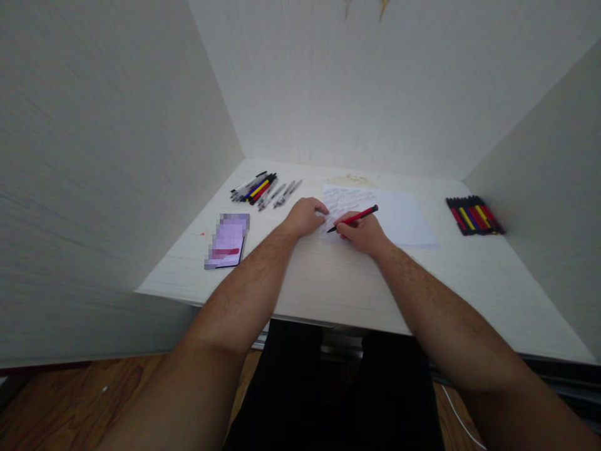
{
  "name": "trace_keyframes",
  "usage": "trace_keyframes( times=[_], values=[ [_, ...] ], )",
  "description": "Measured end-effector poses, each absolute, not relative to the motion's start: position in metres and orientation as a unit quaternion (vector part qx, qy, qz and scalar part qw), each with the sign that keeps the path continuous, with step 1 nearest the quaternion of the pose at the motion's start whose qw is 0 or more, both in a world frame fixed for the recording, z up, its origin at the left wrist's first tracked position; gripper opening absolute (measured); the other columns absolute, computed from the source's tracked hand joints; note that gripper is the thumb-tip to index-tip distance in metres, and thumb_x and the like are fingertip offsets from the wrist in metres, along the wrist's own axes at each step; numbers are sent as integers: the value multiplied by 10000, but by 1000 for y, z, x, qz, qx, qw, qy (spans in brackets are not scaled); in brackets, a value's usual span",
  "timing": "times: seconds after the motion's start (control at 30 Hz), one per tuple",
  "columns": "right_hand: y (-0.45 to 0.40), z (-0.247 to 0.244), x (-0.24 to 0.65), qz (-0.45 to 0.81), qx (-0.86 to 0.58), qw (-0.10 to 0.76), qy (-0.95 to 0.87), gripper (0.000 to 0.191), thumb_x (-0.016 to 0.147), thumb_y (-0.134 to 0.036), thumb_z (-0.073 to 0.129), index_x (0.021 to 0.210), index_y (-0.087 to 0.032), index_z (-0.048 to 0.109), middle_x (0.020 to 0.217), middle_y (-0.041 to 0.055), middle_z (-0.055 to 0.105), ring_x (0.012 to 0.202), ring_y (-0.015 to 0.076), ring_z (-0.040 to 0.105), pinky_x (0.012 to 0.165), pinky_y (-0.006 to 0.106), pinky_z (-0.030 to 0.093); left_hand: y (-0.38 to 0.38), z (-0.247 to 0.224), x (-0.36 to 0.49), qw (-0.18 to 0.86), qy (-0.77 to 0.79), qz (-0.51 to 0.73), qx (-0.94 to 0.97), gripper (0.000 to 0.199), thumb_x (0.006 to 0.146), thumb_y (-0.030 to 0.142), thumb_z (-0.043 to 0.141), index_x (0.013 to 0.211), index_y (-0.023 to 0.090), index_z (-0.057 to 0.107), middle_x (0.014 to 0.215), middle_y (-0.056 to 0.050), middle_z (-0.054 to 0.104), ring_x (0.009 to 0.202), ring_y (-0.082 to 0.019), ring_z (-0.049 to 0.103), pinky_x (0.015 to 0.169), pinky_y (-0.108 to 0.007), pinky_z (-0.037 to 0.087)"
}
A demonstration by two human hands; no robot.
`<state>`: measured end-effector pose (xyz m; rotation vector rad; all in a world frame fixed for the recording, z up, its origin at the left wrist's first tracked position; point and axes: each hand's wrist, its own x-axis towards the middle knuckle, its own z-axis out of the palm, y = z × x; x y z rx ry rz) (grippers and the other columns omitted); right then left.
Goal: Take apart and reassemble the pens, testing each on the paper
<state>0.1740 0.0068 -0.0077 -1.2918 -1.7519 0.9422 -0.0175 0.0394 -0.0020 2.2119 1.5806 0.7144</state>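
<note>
We judge the red pen (359, 217) light, stiff and smooth, best pinched near its tip, as our right hand (364, 233) does above the paper (399, 219); our left hand (306, 217) rests apart, fingers loosely curled.

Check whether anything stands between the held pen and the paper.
Nothing visible does: the right hand holds the red pen with its tip at the paper. The left hand is beside the tip, not between them.
</note>
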Motion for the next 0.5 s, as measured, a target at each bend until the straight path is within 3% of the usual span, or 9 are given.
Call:
trace_keyframes(
  times=[0.5],
  values=[
    [7,-5,174,315,-564,389,-657,188,757,-320,604,678,-160,662,559,30,627,517,134,565,498,240,404,46,-10,-20,177,546,266,775,233,712,158,676,925,195,763,1045,-59,726,1006,-188,643,981,-309,478]
  ],
)
